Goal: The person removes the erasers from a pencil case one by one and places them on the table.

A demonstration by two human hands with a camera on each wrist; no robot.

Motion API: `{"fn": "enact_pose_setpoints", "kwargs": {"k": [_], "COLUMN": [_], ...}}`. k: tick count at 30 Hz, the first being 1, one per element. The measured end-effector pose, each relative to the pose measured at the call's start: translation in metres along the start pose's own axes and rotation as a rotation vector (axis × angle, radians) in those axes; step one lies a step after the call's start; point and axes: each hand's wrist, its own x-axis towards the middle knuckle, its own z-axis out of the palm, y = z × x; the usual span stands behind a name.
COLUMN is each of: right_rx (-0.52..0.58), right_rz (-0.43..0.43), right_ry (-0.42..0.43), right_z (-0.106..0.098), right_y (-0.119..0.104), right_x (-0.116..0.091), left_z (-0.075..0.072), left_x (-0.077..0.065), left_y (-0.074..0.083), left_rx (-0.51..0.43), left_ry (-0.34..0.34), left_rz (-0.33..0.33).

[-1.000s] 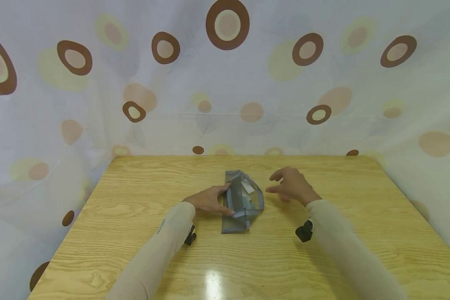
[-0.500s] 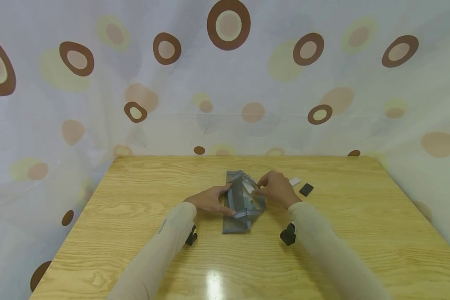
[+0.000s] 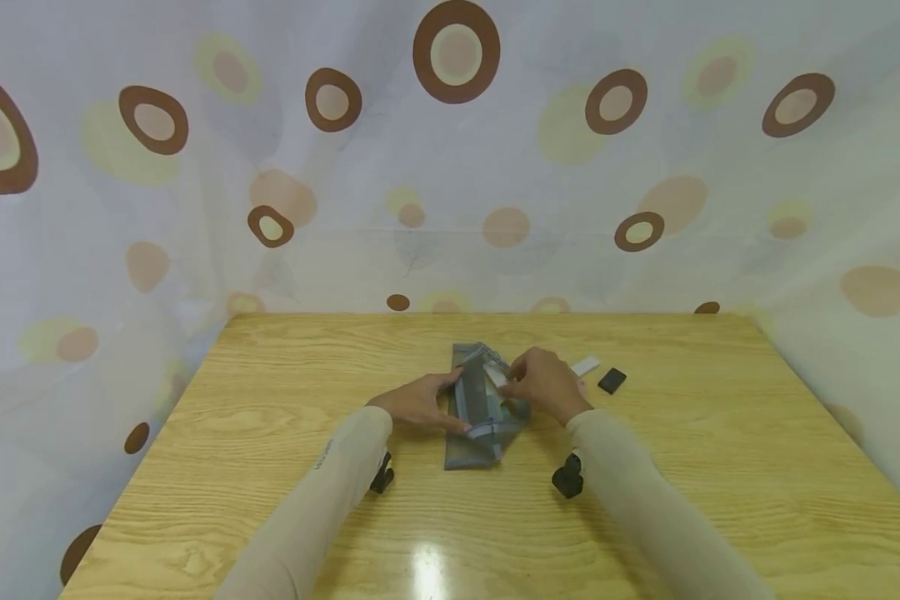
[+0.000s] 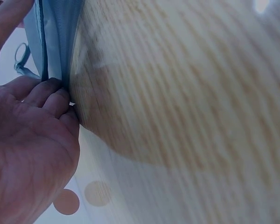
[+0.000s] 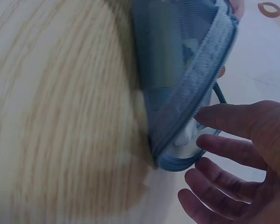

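Observation:
A blue-grey mesh zip pouch (image 3: pixel 468 450) lies on the table with its zipped mouth undone. A small white item (image 3: pixel 495 373) shows inside it, with a pale tube-like shape (image 5: pixel 165 46) behind the mesh in the right wrist view. My left hand (image 3: pixel 416 398) grips the pouch's left side, thumb nearer me and curled fingers at the far side. My right hand (image 3: pixel 546 382) is at the mouth. In the right wrist view its thumb touches the zip edge and its forefinger is close to the white item, with a gap between them.
Right of my right hand lie a white block (image 3: pixel 585 366), a small black square item (image 3: pixel 612 381) and something pink, mostly hidden by the hand. The wooden table (image 3: pixel 285 350) ends at a patterned cloth (image 3: pixel 450 267) behind and at the sides.
My right hand has moved left to the pouch's mouth, uncovering the white block and the black item. My left hand keeps its grip on the pouch.

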Motion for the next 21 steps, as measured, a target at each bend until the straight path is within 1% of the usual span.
{"fn": "enact_pose_setpoints", "kwargs": {"k": [3,8,21], "right_rx": [-0.004,-0.006,0.006], "right_rz": [-0.001,-0.018,-0.006], "right_ry": [0.009,0.033,0.067], "right_z": [0.003,0.004,0.008], "right_y": [0.002,0.003,0.011], "right_x": [0.001,0.003,0.006], "left_z": [0.000,-0.001,-0.001], "left_x": [0.001,0.002,0.001], "left_y": [-0.001,-0.002,0.000], "left_rx": [-0.002,0.007,0.024], "left_ry": [0.001,0.003,-0.005], "left_rz": [0.016,0.011,0.020]}}
